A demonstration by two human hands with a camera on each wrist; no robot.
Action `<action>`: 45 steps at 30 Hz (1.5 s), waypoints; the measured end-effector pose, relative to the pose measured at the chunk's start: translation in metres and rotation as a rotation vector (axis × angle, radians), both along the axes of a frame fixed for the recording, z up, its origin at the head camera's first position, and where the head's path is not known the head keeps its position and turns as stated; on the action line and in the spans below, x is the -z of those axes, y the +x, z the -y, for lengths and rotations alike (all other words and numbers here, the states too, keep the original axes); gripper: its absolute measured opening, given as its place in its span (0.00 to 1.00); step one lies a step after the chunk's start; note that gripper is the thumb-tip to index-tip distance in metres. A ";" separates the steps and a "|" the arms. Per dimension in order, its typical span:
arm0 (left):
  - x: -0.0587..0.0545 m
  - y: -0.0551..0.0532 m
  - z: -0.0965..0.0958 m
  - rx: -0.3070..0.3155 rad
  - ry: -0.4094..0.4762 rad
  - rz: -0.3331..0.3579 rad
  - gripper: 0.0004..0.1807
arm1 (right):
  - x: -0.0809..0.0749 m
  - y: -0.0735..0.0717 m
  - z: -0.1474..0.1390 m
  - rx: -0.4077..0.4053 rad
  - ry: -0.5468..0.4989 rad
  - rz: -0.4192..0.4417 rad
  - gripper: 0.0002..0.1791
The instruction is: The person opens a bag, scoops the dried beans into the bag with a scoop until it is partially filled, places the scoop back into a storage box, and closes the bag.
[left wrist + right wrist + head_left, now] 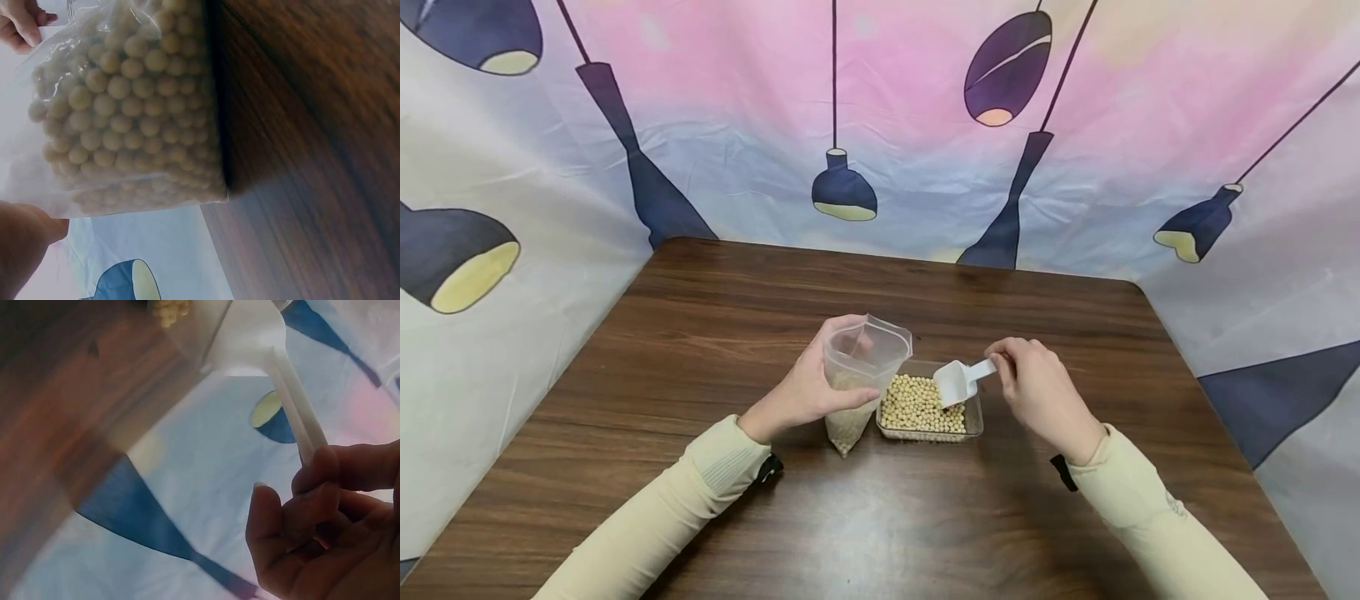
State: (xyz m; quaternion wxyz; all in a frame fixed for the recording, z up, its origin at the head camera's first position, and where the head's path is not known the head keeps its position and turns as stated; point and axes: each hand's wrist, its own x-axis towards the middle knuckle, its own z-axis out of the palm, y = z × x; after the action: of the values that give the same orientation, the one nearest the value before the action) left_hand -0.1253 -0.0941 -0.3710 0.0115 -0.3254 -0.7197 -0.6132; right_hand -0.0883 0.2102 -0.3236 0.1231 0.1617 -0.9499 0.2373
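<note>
My left hand (808,387) grips a clear plastic pouch (865,358) around its upper part, thumb across the near side. The pouch's mouth is spread wide, and round yellow soybeans (125,106) fill its lower part. Right beside it sits a shallow clear tray (931,435) holding more soybeans (917,404). With fingertips and thumb, my right hand (1041,392) pinches the handle of a white scoop (953,383). The scoop's bowl is tilted over the right part of the tray, its lower edge at the beans. In the right wrist view the scoop's handle (294,403) runs up from the pinching fingers.
Everything stands on a dark brown wooden table (737,300). Behind it and at both sides hangs a pastel cloth (745,167) printed with dark lamps. Cream sleeves (677,492) cover both forearms, with a black band (1063,472) at the right wrist.
</note>
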 end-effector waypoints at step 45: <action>-0.002 0.000 -0.003 -0.033 0.010 -0.022 0.48 | 0.061 -0.010 -0.031 0.151 -1.031 0.599 0.20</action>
State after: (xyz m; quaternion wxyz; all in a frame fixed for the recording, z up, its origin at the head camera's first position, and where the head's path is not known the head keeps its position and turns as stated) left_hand -0.1249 -0.0912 -0.3692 0.0310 -0.3201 -0.7215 -0.6132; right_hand -0.0983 0.2414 -0.3842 -0.0708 -0.0605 -0.7144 0.6935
